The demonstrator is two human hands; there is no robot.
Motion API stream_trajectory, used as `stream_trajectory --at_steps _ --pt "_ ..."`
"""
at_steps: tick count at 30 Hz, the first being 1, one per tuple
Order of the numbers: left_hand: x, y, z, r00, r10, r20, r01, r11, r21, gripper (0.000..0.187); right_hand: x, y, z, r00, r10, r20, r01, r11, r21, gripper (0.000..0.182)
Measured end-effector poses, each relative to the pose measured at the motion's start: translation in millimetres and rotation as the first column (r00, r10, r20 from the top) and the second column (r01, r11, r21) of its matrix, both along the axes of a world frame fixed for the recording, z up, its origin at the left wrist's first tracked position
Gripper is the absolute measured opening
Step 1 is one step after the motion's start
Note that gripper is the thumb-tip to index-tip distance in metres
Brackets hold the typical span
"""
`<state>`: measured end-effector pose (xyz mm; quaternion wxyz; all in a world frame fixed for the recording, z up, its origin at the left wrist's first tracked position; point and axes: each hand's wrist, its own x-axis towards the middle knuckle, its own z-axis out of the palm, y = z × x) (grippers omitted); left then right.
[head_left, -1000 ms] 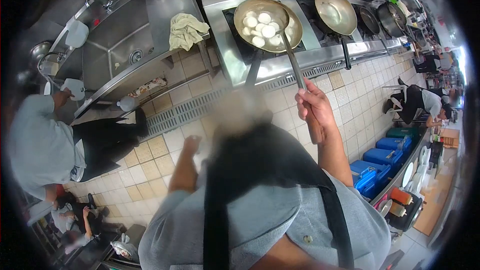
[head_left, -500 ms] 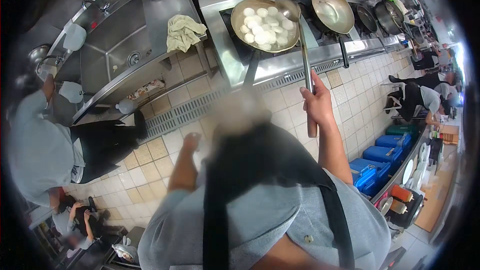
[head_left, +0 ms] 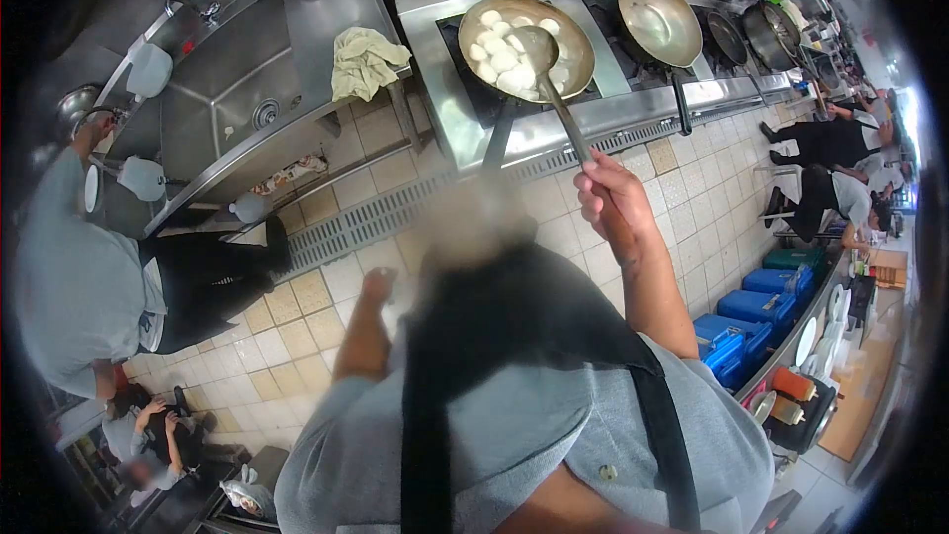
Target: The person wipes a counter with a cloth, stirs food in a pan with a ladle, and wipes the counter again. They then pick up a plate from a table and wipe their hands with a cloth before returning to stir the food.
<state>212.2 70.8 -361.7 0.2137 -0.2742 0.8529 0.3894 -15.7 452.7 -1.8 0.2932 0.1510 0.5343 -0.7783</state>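
Observation:
My right hand (head_left: pixel 615 200) is wrapped round the wooden handle of a long metal ladle (head_left: pixel 537 49). The ladle slants up and left, its bowl inside a wide pan (head_left: pixel 585 67) on the stove, over round white pieces (head_left: pixel 504 61). These pieces lie in a shallow liquid, bunched mostly in the left part of the pan. The pan's dark handle (head_left: pixel 499 133) points toward me, its near end lost in a blurred patch. Low on the left, in front of my body, my left hand (head_left: pixel 380 285) is near no object; its fingers are not clear enough to read.
Right of the pan, another pan (head_left: pixel 657 20) rests on the stove. Left of the stove are a cloth (head_left: pixel 366 64) on the counter edge and a sink (head_left: pixel 222 99). A co-worker (head_left: pixel 79 267) stands at the far left. Blue bins (head_left: pixel 756 305) line the right side.
My right hand has drawn the ladle from the pan's right rim to its middle, tilting the handle. The white pieces have shifted left. My left hand has barely moved.

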Motion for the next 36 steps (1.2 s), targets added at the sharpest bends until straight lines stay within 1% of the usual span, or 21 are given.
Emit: stream_trajectory --at_steps 1,3,5,9,11,14,15,16,17,18,21,24,26,27,29,30,31,32,33,35,36 --pt "-4 5 19 0.999 0.033 -0.005 -0.032 0.998 0.061 0.046 1 0 1 0.998 -0.019 0.058 0.025 0.994 -0.109 0.046" --pt "-3 3 16 0.998 0.068 -0.008 -0.067 0.990 0.122 0.047 5 0 0 0.999 -0.001 0.044 0.006 0.995 -0.095 0.046" --pt "0 -4 1 0.987 -0.129 -0.100 0.134 0.990 0.046 0.047 9 0 1 0.999 0.016 0.032 -0.014 0.997 -0.080 0.046" --pt "1 0 7 0.978 -0.157 -0.137 0.163 0.986 0.033 0.048 16 1 4 0.998 0.039 -0.041 -0.039 0.999 -0.012 0.051" --pt "0 8 18 0.999 0.038 -0.038 -0.036 0.999 0.038 0.049 17 2 6 0.997 0.044 -0.065 -0.043 0.999 0.019 0.054" --pt "2 1 1 1.000 -0.017 -0.010 0.017 1.000 0.005 0.047 21 4 11 0.991 0.038 -0.127 -0.030 0.998 0.061 0.060" --pt "9 -7 -24 1.000 -0.020 -0.009 0.020 1.000 0.005 0.047 23 4 13 0.989 0.035 -0.145 -0.020 0.994 0.108 0.061" --pt "19 -17 -56 0.994 -0.061 -0.096 0.068 0.995 0.071 0.045 23 5 15 0.986 0.034 -0.163 -0.009 0.988 0.154 0.062" --pt "19 -19 -56 0.978 -0.095 -0.185 0.121 0.984 0.131 0.043 23 5 17 0.986 0.033 -0.163 -0.007 0.988 0.153 0.062" --pt "20 -20 -56 0.978 -0.097 -0.186 0.123 0.984 0.131 0.043 23 6 18 0.982 0.023 -0.188 0.006 0.988 0.154 0.061" --pt "14 -18 -53 0.951 -0.153 -0.268 0.185 0.978 0.097 0.040 21 6 18 0.964 0.030 -0.264 0.030 0.975 0.221 0.061" --pt "3 -12 -43 0.985 -0.105 -0.140 0.118 0.989 0.090 0.041 15 3 13 0.939 0.067 -0.337 0.058 0.935 0.349 0.062" --pt "1 -8 -28 0.907 -0.261 -0.330 0.217 0.962 -0.166 0.039 10 3 7 0.929 0.083 -0.361 0.079 0.907 0.413 0.063" --pt "-3 -4 -20 0.907 -0.260 -0.331 0.215 0.962 -0.166 0.039 7 3 2 0.921 0.108 -0.374 0.098 0.867 0.489 0.064" --pt "-12 1 -10 0.992 0.120 -0.041 -0.111 0.977 0.181 0.037 3 4 -4 0.913 0.135 -0.385 0.115 0.819 0.562 0.065" --pt "-6 -5 -27 0.992 0.122 -0.041 -0.112 0.977 0.181 0.037 1 4 -6 0.909 0.168 -0.382 0.126 0.762 0.635 0.065" --pt "0 -14 -42 0.995 0.018 -0.095 0.000 0.983 0.183 0.036 -1 5 -8 0.905 0.199 -0.375 0.137 0.699 0.702 0.065" --pt "1 -16 -43 0.985 -0.086 -0.149 0.112 0.978 0.179 0.035 -4 6 -12 0.905 0.200 -0.375 0.136 0.699 0.702 0.065" --pt "1 -17 -44 0.985 -0.084 -0.148 0.111 0.978 0.178 0.035 -6 8 -18 0.905 0.214 -0.368 0.138 0.670 0.730 0.064" --pt "-3 -18 -38 0.960 -0.115 0.255 0.057 0.973 0.224 0.047 -12 11 -34 0.905 0.227 -0.360 0.141 0.640 0.756 0.064" --pt "-7 -15 -27 0.960 -0.116 0.254 0.058 0.973 0.224 0.047 -16 12 -45 0.896 0.219 -0.386 0.154 0.662 0.733 0.065"
